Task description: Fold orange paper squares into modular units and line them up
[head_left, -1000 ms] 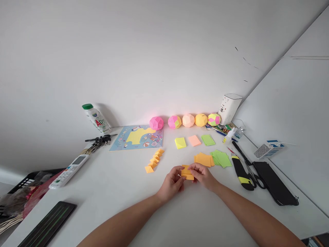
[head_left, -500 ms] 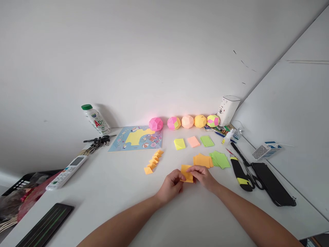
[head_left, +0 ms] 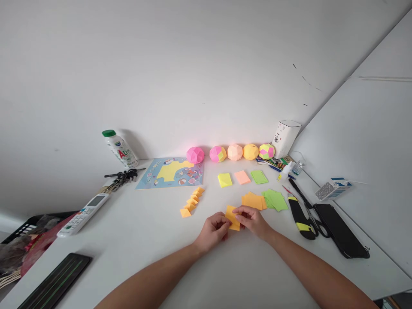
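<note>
Between my hands is an orange paper square (head_left: 232, 218), held just over the white table. My left hand (head_left: 215, 231) pinches its left edge with thumb and fingers. On the opposite side, my right hand (head_left: 252, 221) grips the upper right edge, with the thumb lying on the paper's face. Beyond my right hand lie a fanned stack of orange paper squares (head_left: 252, 201) and a stack of green paper squares (head_left: 277, 200). A slanting row of folded orange paper pieces (head_left: 192, 202) lies to the left, past my left hand.
Several faceted paper balls (head_left: 234, 152) line the wall behind yellow, pink and green note pads (head_left: 242, 177). At right lie a utility knife (head_left: 301, 216), scissors (head_left: 318, 225) and a black case (head_left: 341, 229). Leftward are a remote control (head_left: 84, 214), a bottle (head_left: 119, 149) and keys (head_left: 124, 177).
The orange square has turned slightly and come a little nearer to me. My left thumb has shifted onto its lower left edge, and my right thumb now shows on its face.
</note>
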`<state>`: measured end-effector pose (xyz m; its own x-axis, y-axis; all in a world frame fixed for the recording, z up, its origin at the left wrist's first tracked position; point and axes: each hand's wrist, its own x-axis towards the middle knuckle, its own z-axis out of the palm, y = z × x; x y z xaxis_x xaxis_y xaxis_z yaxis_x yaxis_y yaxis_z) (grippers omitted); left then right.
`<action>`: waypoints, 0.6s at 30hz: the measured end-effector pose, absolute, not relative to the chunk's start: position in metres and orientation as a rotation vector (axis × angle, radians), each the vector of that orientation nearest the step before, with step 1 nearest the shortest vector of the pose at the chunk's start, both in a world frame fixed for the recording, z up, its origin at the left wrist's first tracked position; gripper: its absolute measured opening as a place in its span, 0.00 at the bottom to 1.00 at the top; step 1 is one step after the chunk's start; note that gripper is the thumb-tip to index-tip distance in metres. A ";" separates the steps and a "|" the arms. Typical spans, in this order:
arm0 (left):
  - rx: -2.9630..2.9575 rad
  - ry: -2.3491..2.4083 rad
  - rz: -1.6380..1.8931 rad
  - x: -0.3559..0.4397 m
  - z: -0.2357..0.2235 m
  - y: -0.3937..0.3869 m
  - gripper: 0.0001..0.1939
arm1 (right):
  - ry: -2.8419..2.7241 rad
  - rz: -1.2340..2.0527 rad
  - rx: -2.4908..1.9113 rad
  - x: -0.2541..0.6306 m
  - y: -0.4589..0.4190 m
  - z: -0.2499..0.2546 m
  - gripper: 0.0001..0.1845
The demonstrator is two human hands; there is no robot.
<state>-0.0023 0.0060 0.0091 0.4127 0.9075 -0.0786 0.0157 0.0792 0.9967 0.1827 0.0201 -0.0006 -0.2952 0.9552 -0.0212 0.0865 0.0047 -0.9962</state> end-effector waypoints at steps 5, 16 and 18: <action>1.241 0.895 0.840 -0.004 0.005 0.006 0.11 | -1.497 1.406 -1.091 0.182 0.020 0.002 0.12; 1.223 0.921 0.817 -0.003 0.008 0.009 0.28 | -1.635 1.208 -1.101 0.177 0.013 -0.002 0.20; 1.233 0.925 0.813 -0.003 0.006 0.009 0.24 | -1.743 1.115 -1.045 0.176 0.011 -0.002 0.22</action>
<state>-0.0026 0.0093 0.0057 0.4155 0.8993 -0.1362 -0.0200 0.1588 0.9871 0.1758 0.0106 -0.0015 -0.3384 0.9222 0.1872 0.2164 0.2698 -0.9383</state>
